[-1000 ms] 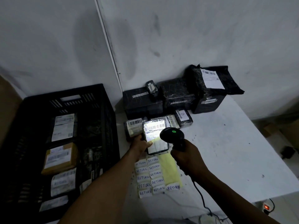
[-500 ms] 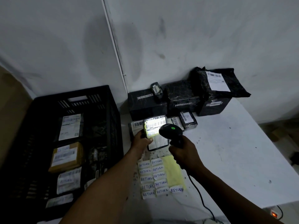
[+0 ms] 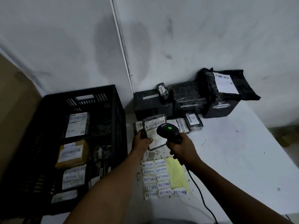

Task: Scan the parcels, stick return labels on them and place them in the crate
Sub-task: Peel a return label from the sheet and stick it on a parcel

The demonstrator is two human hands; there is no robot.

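- Above the white table (image 3: 226,159), your left hand (image 3: 141,140) holds a flat black parcel (image 3: 153,131); the fingers are curled round its left edge and the thumb lies across the label face.
- That parcel is held up off the table with its label toward you; its long axis runs away from you, the barcode end at the far side and the near end tipped slightly to the right.
- Your right hand (image 3: 182,148) is wrapped round the handle of the black scanner (image 3: 168,130), fingers closed tight on it.
- Its head points away from you and a little left, over the parcel's label; a green light shows on top, and its cable (image 3: 200,194) trails back toward you across the table.
- Just behind the held parcel, small wrapped parcels lie on the table, and larger black parcels (image 3: 187,96) stand against the wall.
- Nearer you, a yellow sheet of return labels (image 3: 161,177) lies flat, long axis running toward you, the handwritten labels in two columns with one more at the bottom right.
- Left of the table sits the black crate (image 3: 113,126), with labelled parcels already lying inside, one of them brown (image 3: 72,154).
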